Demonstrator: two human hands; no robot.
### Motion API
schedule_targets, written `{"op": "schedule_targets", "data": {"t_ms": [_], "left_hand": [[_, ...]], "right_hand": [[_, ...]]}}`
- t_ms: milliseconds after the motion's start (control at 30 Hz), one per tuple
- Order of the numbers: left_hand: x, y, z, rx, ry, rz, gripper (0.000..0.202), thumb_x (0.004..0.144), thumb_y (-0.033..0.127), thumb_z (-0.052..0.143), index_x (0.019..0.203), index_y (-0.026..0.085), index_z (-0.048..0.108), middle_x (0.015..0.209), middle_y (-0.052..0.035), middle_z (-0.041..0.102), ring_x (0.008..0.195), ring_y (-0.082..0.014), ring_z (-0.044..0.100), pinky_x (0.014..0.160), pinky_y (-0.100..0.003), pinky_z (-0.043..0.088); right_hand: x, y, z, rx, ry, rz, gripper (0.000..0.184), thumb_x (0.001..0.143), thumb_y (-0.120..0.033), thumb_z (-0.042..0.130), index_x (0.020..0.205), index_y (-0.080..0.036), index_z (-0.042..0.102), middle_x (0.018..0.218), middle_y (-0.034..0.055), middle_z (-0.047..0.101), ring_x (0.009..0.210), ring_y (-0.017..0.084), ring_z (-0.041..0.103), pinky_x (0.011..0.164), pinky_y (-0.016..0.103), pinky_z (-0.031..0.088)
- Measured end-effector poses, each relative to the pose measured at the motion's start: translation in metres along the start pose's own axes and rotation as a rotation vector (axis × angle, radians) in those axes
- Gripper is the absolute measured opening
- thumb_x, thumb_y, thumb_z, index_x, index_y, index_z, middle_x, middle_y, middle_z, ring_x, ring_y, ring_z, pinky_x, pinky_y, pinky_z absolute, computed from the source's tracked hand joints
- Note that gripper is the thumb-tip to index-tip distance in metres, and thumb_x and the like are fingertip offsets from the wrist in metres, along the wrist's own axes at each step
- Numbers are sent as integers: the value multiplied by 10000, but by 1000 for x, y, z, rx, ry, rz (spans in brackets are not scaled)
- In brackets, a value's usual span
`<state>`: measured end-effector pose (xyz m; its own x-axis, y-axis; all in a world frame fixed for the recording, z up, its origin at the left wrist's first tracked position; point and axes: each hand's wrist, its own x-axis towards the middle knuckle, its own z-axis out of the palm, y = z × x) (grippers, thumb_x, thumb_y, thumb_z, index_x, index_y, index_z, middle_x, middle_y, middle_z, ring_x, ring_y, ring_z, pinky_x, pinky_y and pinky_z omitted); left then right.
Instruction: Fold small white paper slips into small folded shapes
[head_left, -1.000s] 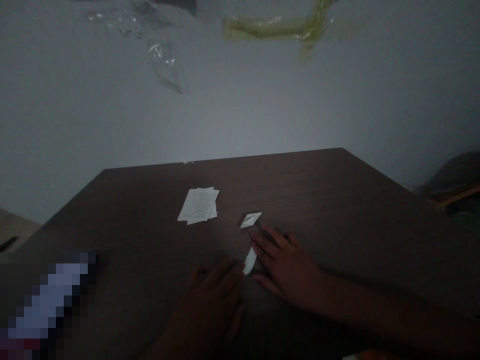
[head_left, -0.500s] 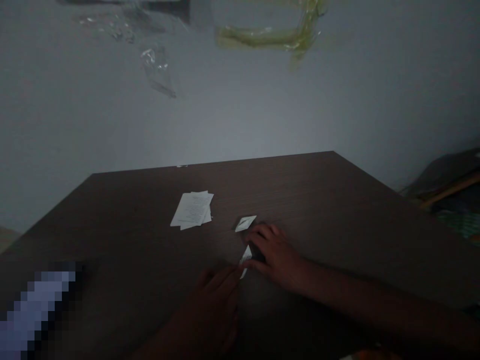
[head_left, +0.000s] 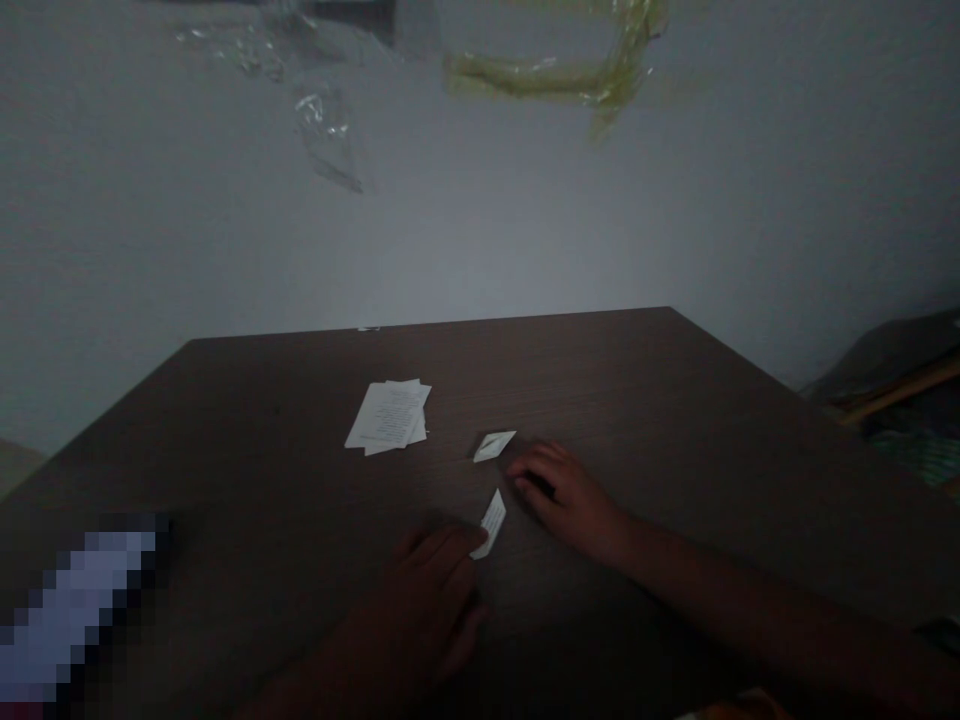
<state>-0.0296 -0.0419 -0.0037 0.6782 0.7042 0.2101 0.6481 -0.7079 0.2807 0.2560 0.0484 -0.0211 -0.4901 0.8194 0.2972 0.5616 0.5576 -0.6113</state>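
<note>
A small folded strip of white paper [head_left: 491,523] lies on the dark wooden table [head_left: 675,400]. My left hand [head_left: 427,595] lies flat with its fingers stretched out, fingertips touching the strip's near end. My right hand [head_left: 559,492] rests on the table just right of the strip, fingers loosely curled, apart from the paper and holding nothing. A second folded paper piece [head_left: 493,445] sits just beyond my right fingertips. A small stack of printed paper sheets [head_left: 390,416] lies farther back to the left.
The table ends at a pale wall with clear and yellowish tape stuck on it [head_left: 540,70]. A blurred-out patch [head_left: 75,610] covers the near left. Dim clutter [head_left: 900,390] lies off the table's right side.
My right hand has lifted off the paper strip and drawn back to the right, curling its fingers. The strip now lies free except for my left fingertips at its near end.
</note>
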Motion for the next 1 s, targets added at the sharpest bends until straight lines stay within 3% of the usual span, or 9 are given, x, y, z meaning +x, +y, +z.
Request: {"op": "schedule_targets", "data": {"t_ms": [100,200,500,633,833,1000], "left_hand": [[10,-10,6,-41,102,33,226,983,59,721,1132,229,733,1272,-81,862,1150,-298,836,1054,-475,703],[22,-17,12,-107,98,16,276,991,36,697,1169,246,717,1226,-55,836,1101,-277,825,982,-414,702],[46,-18,8,-292,158,-111,404,921,-18,595,1212,247,682,1225,-63,796,1096,-261,821,970,-351,687],[46,-22,8,-403,227,-132,396,911,12,634,1213,263,684,1216,-51,786,1083,-246,814,946,-338,679],[47,-26,4,-463,340,-217,276,911,67,668,1097,270,693,1105,-27,753,982,-230,759,879,-336,647],[50,-19,-1,-494,340,-168,276,909,66,667,1082,275,713,1090,-24,759,971,-223,760,877,-330,650]], "right_hand": [[-5,-1,0,27,-84,-190,328,1174,-322,717,1493,-254,753,1399,145,788,1335,335,688,1155,552,569],[-8,-7,1,-41,-187,-315,539,1093,-425,874,1586,-270,722,1509,171,735,1415,382,636,1194,604,557],[-4,-7,7,-44,-112,-271,248,1027,-207,894,1260,-222,809,1282,116,775,1250,320,710,1108,505,615],[-4,-10,6,-15,-86,-258,268,1039,-202,879,1294,-221,799,1284,116,779,1271,315,711,1119,495,618],[-7,-12,3,40,53,-193,311,1034,-171,853,1312,-259,746,1274,97,797,1244,311,740,1082,502,625],[-7,-14,1,-59,109,-323,238,1057,-143,817,1261,-259,782,1234,93,805,1177,302,729,1033,490,614]]}}
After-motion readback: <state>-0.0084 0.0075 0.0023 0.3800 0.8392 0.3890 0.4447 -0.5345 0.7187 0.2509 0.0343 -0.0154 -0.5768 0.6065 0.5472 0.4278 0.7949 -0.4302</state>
